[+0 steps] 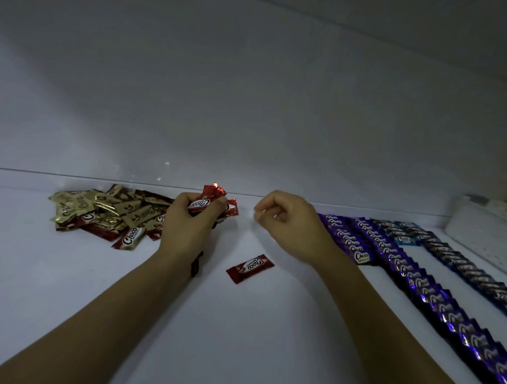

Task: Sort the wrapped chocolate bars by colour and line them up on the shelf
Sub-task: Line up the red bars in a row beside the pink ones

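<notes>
- Left grip: curled round several red bars, beside the gold-and-red pile.
- Right grip: fingers curled in, nothing visible held.
- Lone red bar: flat on the shelf, between the forearms.
- Purple rows: lined up, right side.

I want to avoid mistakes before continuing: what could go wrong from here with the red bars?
1. The left hand grips several red bars at once; one may slip back into the mixed gold and red pile.
2. The single red bar lies askew on the shelf; a row started from it might run crooked.
</notes>
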Available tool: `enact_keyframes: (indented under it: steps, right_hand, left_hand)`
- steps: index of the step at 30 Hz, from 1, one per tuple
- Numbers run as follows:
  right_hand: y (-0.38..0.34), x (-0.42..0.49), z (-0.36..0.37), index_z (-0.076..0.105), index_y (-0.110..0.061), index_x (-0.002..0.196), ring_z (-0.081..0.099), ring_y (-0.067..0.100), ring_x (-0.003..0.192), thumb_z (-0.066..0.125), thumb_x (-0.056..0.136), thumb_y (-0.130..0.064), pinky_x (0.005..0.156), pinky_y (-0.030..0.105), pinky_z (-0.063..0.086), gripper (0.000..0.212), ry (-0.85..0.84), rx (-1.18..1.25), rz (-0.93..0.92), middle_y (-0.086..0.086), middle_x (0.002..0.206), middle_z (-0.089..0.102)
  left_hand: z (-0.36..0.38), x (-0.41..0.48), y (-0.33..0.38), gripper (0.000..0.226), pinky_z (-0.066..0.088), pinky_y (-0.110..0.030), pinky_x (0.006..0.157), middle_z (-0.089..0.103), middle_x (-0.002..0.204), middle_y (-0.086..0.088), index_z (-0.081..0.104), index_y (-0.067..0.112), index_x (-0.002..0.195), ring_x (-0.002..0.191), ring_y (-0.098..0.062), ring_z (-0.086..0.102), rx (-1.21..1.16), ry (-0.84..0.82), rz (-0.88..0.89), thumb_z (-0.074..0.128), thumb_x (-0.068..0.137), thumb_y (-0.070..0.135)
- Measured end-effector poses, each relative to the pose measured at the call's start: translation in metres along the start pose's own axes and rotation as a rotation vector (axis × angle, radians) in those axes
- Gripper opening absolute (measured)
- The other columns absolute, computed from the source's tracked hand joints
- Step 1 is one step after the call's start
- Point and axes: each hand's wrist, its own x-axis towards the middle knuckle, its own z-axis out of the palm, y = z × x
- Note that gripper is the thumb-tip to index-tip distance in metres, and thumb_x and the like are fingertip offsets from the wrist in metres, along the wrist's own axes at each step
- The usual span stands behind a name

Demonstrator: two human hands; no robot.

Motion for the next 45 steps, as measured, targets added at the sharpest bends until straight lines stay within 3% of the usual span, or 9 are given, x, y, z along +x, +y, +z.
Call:
enact_keyframes:
  steps: [4,6,14,19,26,33,36,38,45]
  right_hand:
    - [-0.004,-0.005,-0.006,0.067,-0.034,0.099,0.058,-0.001,0.087,0.073,0.077,-0.043,0.079,0.022,0.049,0.024,-0.445,-0.18,-0.001,-0.015,0.097,0.064]
    - [-0.006,-0.008,-0.004,0.066,-0.032,0.096,0.057,-0.001,0.081,0.075,0.071,-0.052,0.073,0.022,0.046,0.033,-0.516,-0.246,0.032,-0.014,0.091,0.062]
    - [-0.003,-0.009,0.001,0.055,-0.016,0.117,0.064,0.016,0.076,0.054,0.093,-0.036,0.073,0.029,0.05,0.032,-0.241,-0.383,0.117,0.0,0.083,0.065]
    - [-0.009,-0.012,0.0,0.058,-0.029,0.091,0.047,0.001,0.065,0.071,0.07,-0.059,0.058,0.023,0.031,0.039,-0.473,-0.364,0.102,-0.017,0.07,0.049]
    - [-0.015,-0.015,0.024,0.055,-0.016,0.104,0.054,0.016,0.086,0.045,0.092,-0.054,0.078,0.033,0.044,0.041,-0.087,-0.606,0.0,0.0,0.095,0.058]
    - [-0.013,-0.017,0.026,0.06,-0.016,0.083,0.051,0.014,0.066,0.043,0.096,-0.045,0.058,0.025,0.031,0.035,-0.21,-0.586,-0.022,-0.001,0.077,0.057]
    - [-0.006,-0.012,0.036,0.059,-0.018,0.118,0.06,0.017,0.095,0.04,0.097,-0.045,0.087,0.029,0.043,0.039,-0.209,-0.522,0.016,0.001,0.108,0.065]
    - [0.0,-0.006,0.047,0.048,-0.019,0.132,0.051,0.017,0.119,0.038,0.098,-0.046,0.112,0.037,0.026,0.045,-0.183,-0.523,0.029,0.001,0.128,0.057]
    - [0.02,0.003,0.06,0.04,-0.021,0.141,0.026,0.016,0.14,0.023,0.095,-0.06,0.117,0.047,0.006,0.063,-0.181,-0.558,0.065,-0.001,0.149,0.036]
  left_hand:
    - [0.0,-0.001,0.001,0.018,0.039,-0.022,0.058,0.065,0.086,0.007,0.057,0.027,0.091,0.068,-0.004,0.057,0.0,0.005,0.005,0.072,0.082,0.033]
    - [0.0,-0.001,0.001,0.019,0.039,-0.021,0.057,0.065,0.085,0.007,0.057,0.027,0.091,0.066,-0.003,0.056,0.0,0.004,0.005,0.072,0.082,0.034]
    - [0.0,-0.001,0.002,0.025,0.039,-0.022,0.059,0.062,0.09,0.004,0.056,0.02,0.102,0.07,-0.005,0.054,0.018,0.008,0.011,0.069,0.085,0.032]
    - [0.001,-0.002,0.001,0.026,0.04,-0.022,0.058,0.062,0.087,0.004,0.057,0.019,0.102,0.068,-0.005,0.053,0.023,0.019,0.022,0.07,0.085,0.033]
    - [0.002,-0.002,0.0,0.023,0.039,-0.022,0.057,0.064,0.084,0.005,0.058,0.021,0.098,0.064,-0.003,0.054,0.029,0.031,0.025,0.071,0.083,0.033]
    - [0.001,-0.002,-0.001,0.017,0.038,-0.022,0.056,0.063,0.08,0.004,0.057,0.023,0.092,0.061,-0.004,0.053,0.029,0.037,0.046,0.07,0.084,0.031]
    - [0.002,-0.003,-0.001,0.016,0.038,-0.019,0.054,0.063,0.079,0.005,0.057,0.024,0.091,0.059,-0.001,0.054,0.029,0.041,0.06,0.07,0.084,0.03]
    - [0.003,-0.004,0.0,0.015,0.039,-0.018,0.054,0.063,0.079,0.006,0.057,0.024,0.091,0.057,0.001,0.055,0.024,0.045,0.066,0.07,0.085,0.029]
    - [0.003,-0.004,0.0,0.017,0.039,-0.023,0.057,0.065,0.077,0.003,0.06,0.02,0.092,0.057,0.0,0.056,0.027,0.038,0.062,0.071,0.083,0.028]
